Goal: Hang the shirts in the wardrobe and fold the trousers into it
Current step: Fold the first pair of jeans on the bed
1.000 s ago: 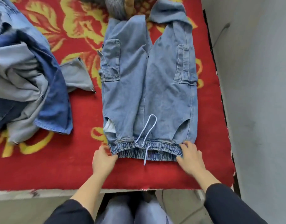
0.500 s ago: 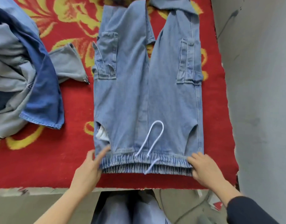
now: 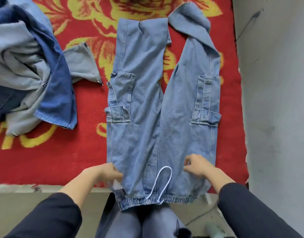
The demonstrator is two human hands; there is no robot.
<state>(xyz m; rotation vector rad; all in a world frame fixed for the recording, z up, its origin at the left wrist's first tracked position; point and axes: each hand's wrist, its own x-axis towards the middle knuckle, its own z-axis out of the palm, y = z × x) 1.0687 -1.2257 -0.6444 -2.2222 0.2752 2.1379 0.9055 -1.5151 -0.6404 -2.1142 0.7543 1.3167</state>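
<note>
Light blue denim cargo trousers [image 3: 147, 117] lie flat on the red blanket, legs pointing away and the right leg's end folded over. The elastic waistband with its white drawstring [image 3: 162, 182] hangs over the bed's near edge above my knees. My left hand [image 3: 105, 172] grips the trousers' left side at the hip pocket, where white pocket lining shows. On the right hip my right hand [image 3: 197, 166] lies with curled fingers and thumb pinching the denim.
A heap of grey and dark blue garments [image 3: 27, 66] lies at the left on the red and yellow flowered blanket [image 3: 44, 160]. A grey wall [image 3: 276, 100] runs close along the bed's right side. No wardrobe is in view.
The trousers have slid towards me, so the waistband now hangs off the bed's edge. Both hands have moved from the waistband's corners up onto the hip areas.
</note>
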